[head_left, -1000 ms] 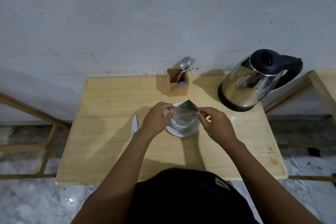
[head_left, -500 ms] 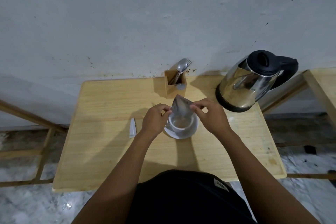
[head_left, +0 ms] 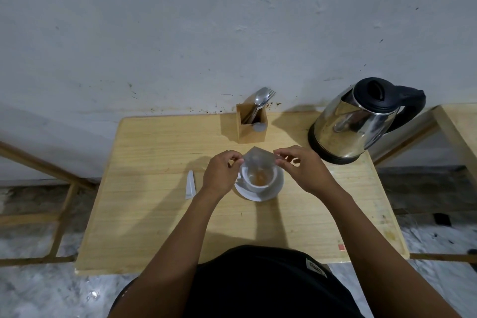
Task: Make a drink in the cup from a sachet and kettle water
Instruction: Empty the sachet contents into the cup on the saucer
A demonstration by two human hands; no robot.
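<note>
A white cup [head_left: 260, 180] stands on a white saucer [head_left: 258, 195] in the middle of the wooden table [head_left: 154, 214]. Brown powder lies in the cup's bottom. I hold a grey sachet [head_left: 258, 159] tipped over the cup's far rim, pinched at its left edge by my left hand [head_left: 222, 171] and at its right edge by my right hand [head_left: 300, 166]. A steel kettle [head_left: 353, 126] with a black lid and handle stands at the table's back right.
A small wooden holder [head_left: 251, 128] with a spoon and fork stands behind the cup by the wall. A white strip-shaped packet [head_left: 190, 184] lies left of my left hand. Another wooden table's edge [head_left: 456, 131] is at the far right.
The sachet went from being held flat above the cup to upended over it. Brown powder now shows in the cup. Both hands stayed at the cup.
</note>
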